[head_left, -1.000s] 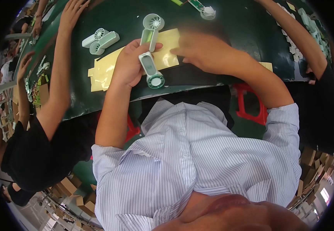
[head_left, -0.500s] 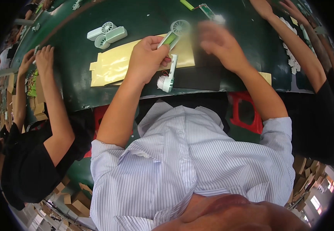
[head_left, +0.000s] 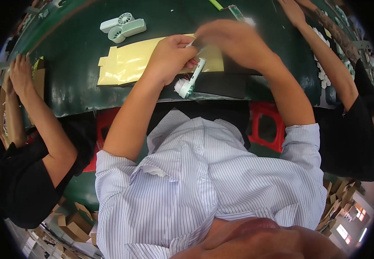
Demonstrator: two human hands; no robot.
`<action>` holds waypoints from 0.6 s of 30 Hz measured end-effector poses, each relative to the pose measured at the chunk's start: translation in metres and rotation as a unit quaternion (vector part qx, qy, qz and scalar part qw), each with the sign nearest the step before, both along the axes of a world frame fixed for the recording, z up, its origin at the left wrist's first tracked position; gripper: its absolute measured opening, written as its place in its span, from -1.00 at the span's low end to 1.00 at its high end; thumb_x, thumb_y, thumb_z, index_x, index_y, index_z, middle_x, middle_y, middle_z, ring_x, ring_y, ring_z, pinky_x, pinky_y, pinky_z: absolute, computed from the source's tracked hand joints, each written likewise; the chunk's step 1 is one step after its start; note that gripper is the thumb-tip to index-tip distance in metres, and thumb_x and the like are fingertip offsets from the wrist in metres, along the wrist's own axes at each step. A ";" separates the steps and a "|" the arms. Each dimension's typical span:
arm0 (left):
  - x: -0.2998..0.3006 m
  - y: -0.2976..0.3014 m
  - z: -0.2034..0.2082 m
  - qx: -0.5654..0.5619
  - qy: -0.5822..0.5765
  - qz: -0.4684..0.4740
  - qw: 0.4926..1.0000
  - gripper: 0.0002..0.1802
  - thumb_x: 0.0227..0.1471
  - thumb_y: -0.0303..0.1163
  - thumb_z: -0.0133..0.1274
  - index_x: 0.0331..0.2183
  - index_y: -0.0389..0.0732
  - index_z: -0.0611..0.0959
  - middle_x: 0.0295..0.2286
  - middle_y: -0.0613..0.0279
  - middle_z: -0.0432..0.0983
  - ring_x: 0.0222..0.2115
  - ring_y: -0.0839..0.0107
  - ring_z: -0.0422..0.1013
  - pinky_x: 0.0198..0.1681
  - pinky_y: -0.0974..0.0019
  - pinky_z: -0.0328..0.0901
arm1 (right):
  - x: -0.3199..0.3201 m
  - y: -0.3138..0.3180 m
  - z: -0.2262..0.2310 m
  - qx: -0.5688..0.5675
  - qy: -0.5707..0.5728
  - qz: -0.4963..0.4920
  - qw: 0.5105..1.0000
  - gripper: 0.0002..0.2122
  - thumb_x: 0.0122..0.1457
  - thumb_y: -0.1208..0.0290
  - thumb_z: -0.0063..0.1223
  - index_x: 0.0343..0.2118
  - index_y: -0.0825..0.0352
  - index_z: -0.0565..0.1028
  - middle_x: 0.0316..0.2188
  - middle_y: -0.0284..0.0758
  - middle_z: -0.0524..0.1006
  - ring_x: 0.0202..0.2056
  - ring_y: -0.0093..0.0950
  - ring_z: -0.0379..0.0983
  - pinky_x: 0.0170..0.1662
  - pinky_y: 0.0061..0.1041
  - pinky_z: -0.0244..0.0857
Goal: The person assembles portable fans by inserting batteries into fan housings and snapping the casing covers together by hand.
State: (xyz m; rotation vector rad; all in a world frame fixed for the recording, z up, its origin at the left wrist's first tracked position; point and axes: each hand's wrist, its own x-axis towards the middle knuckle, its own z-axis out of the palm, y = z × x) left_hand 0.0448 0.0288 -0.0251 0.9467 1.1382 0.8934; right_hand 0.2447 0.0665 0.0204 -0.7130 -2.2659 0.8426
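My left hand [head_left: 167,58] is closed, its thumb and fingers pinching a pale plastic fan housing [head_left: 190,44] of which only a sliver shows. Over that housing reaches my right hand [head_left: 234,43], its fingers smeared by motion and partly hidden, so its grip cannot be told. Just below my left fingers is a white stick-shaped part [head_left: 199,69], with a round white fan end [head_left: 181,87], a green circuit board and thin red wires. Beneath my hands a shiny yellow sheet [head_left: 128,62] lies on the table.
Two joined-looking pale fan casings [head_left: 134,28] lie at the far left of the green table [head_left: 72,69]. A green battery [head_left: 215,4] and wired circuit board [head_left: 235,13] lie at the back. A black sheet [head_left: 225,86] is near the edge. Co-workers' arms [head_left: 49,110] flank me.
My right hand has swung left to the fan housing in my left hand and now covers most of it. The whole view has shifted slightly.
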 end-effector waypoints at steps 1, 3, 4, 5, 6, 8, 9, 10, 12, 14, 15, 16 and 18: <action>-0.001 0.001 -0.003 -0.001 -0.003 0.005 1.000 -0.61 -0.04 -0.53 0.07 -0.14 -0.52 0.48 -0.48 0.14 0.54 -0.58 0.54 0.43 -0.48 0.51 0.36 | -0.002 0.000 -0.006 0.021 -0.017 -0.023 0.999 -0.82 0.15 0.45 0.08 -0.19 0.33 0.54 -0.32 -0.30 0.59 -0.26 -0.47 0.52 -0.17 -0.54 0.36; -0.003 0.002 -0.011 -0.003 -0.007 0.009 1.000 -0.59 -0.02 -0.50 0.09 -0.12 -0.52 0.48 -0.48 0.13 0.53 -0.57 0.55 0.43 -0.48 0.50 0.36 | -0.006 -0.001 -0.008 0.042 -0.035 -0.041 0.998 -0.82 0.14 0.44 0.08 -0.20 0.32 0.55 -0.32 -0.29 0.59 -0.29 -0.45 0.53 -0.19 -0.52 0.37; -0.004 0.002 -0.009 -0.004 -0.010 0.009 1.000 -0.59 -0.02 -0.50 0.09 -0.12 -0.52 0.48 -0.48 0.13 0.53 -0.57 0.55 0.43 -0.48 0.50 0.36 | -0.006 -0.004 -0.006 0.033 -0.033 -0.069 0.996 -0.83 0.14 0.44 0.09 -0.21 0.31 0.56 -0.34 -0.29 0.59 -0.32 -0.43 0.54 -0.22 -0.52 0.38; -0.006 0.002 -0.004 -0.014 -0.022 -0.006 1.000 -0.57 -0.01 -0.48 0.10 -0.10 -0.51 0.47 -0.48 0.13 0.53 -0.56 0.55 0.43 -0.46 0.50 0.37 | -0.006 -0.005 -0.005 0.025 -0.031 -0.098 0.994 -0.84 0.13 0.44 0.09 -0.23 0.30 0.56 -0.36 -0.29 0.59 -0.35 -0.41 0.54 -0.25 -0.52 0.39; -0.006 0.002 -0.002 -0.023 -0.035 -0.022 0.999 -0.56 0.01 -0.46 0.12 -0.09 -0.51 0.46 -0.48 0.13 0.53 -0.55 0.55 0.43 -0.44 0.50 0.37 | -0.003 0.000 -0.012 0.074 -0.059 -0.083 0.992 -0.86 0.12 0.46 0.10 -0.25 0.30 0.57 -0.38 -0.29 0.60 -0.36 -0.41 0.55 -0.28 -0.54 0.38; -0.007 0.001 -0.005 -0.026 -0.052 -0.016 0.998 -0.55 0.02 -0.45 0.12 -0.07 -0.50 0.45 -0.48 0.13 0.52 -0.55 0.54 0.43 -0.43 0.50 0.37 | -0.003 0.001 -0.013 0.068 -0.056 -0.079 0.993 -0.85 0.12 0.46 0.10 -0.25 0.30 0.57 -0.39 -0.30 0.60 -0.36 -0.42 0.55 -0.29 -0.55 0.38; -0.008 0.001 -0.007 -0.030 -0.068 -0.010 0.997 -0.54 0.04 -0.44 0.12 -0.06 -0.50 0.45 -0.49 0.14 0.52 -0.54 0.54 0.43 -0.41 0.50 0.38 | -0.003 0.002 -0.013 0.061 -0.052 -0.075 0.994 -0.85 0.12 0.45 0.10 -0.25 0.31 0.57 -0.40 -0.30 0.60 -0.36 -0.43 0.55 -0.29 -0.56 0.38; -0.008 0.000 -0.008 -0.031 -0.069 -0.010 0.997 -0.54 0.04 -0.44 0.12 -0.06 -0.50 0.45 -0.49 0.14 0.52 -0.54 0.54 0.43 -0.41 0.50 0.38 | -0.002 0.001 -0.013 0.060 -0.054 -0.075 0.994 -0.85 0.12 0.45 0.10 -0.25 0.31 0.57 -0.40 -0.30 0.60 -0.36 -0.43 0.55 -0.29 -0.56 0.38; -0.012 -0.001 -0.010 -0.034 -0.114 -0.029 0.993 -0.53 0.06 -0.45 0.11 -0.03 -0.50 0.43 -0.44 0.14 0.52 -0.50 0.54 0.45 -0.36 0.51 0.39 | -0.001 0.001 -0.012 0.055 -0.046 -0.066 0.995 -0.86 0.13 0.46 0.10 -0.25 0.31 0.58 -0.41 -0.30 0.60 -0.37 -0.44 0.55 -0.29 -0.57 0.38; -0.015 -0.003 -0.008 -0.038 -0.134 -0.033 0.990 -0.53 0.07 -0.45 0.10 -0.02 -0.50 0.43 -0.41 0.15 0.52 -0.47 0.53 0.46 -0.34 0.50 0.40 | 0.001 0.004 -0.012 0.025 -0.041 -0.061 0.997 -0.86 0.13 0.45 0.10 -0.25 0.31 0.58 -0.41 -0.30 0.60 -0.38 -0.45 0.55 -0.29 -0.57 0.38; -0.016 -0.003 -0.006 -0.042 -0.154 -0.037 0.986 -0.53 0.08 -0.45 0.10 -0.02 -0.50 0.43 -0.38 0.15 0.52 -0.45 0.52 0.47 -0.31 0.49 0.42 | 0.002 0.006 -0.011 -0.004 -0.035 -0.055 0.998 -0.86 0.14 0.44 0.09 -0.25 0.31 0.58 -0.41 -0.31 0.60 -0.38 -0.46 0.55 -0.29 -0.57 0.38; -0.018 -0.003 -0.006 -0.043 -0.155 -0.037 0.986 -0.53 0.08 -0.45 0.10 -0.02 -0.50 0.43 -0.38 0.15 0.52 -0.45 0.52 0.47 -0.31 0.49 0.42 | 0.002 0.006 -0.010 -0.005 -0.036 -0.056 0.998 -0.86 0.14 0.44 0.09 -0.25 0.31 0.58 -0.41 -0.31 0.60 -0.38 -0.46 0.55 -0.29 -0.57 0.38; -0.021 -0.002 -0.006 -0.031 -0.179 -0.070 0.981 -0.54 0.10 -0.45 0.09 -0.01 -0.50 0.42 -0.34 0.15 0.52 -0.40 0.51 0.49 -0.27 0.48 0.43 | 0.002 0.007 -0.006 0.034 -0.066 -0.037 0.997 -0.87 0.13 0.44 0.09 -0.28 0.31 0.58 -0.39 -0.31 0.60 -0.37 -0.41 0.55 -0.30 -0.53 0.38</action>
